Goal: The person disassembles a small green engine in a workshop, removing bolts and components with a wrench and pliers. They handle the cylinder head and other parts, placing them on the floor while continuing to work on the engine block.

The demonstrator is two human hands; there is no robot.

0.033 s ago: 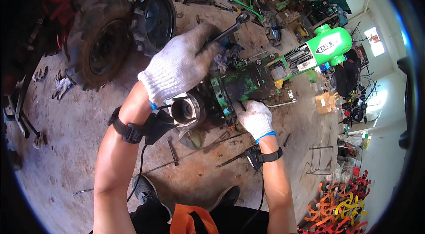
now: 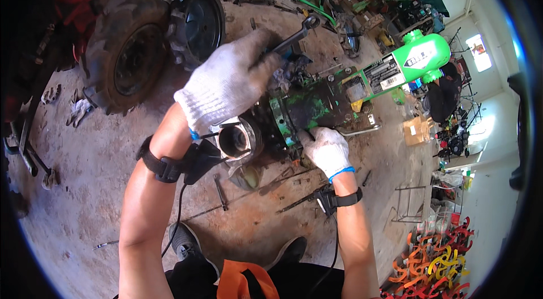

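My left hand point(image 2: 229, 78), in a white knit glove, is closed around a dark ring-ended wrench point(image 2: 294, 37), whose ring end points up and right over the machine. Below that wrist stands a grey metal cylinder point(image 2: 233, 142) with a round open bore. Right of it lies the grease-stained green machine housing point(image 2: 311, 108), with a flange at its left end. My right hand point(image 2: 327, 152), also gloved, is at the lower edge of this flange, fingers curled in. Its fingertips are partly hidden, and what they pinch there cannot be made out.
A bright green tubular part point(image 2: 421, 57) extends from the housing to the upper right. Large tyres point(image 2: 127, 56) stand at the left. A small tool point(image 2: 220, 193) lies on the floor before my feet. A cardboard box point(image 2: 417, 130) and orange, red and yellow curved blades point(image 2: 432, 265) are at the right.
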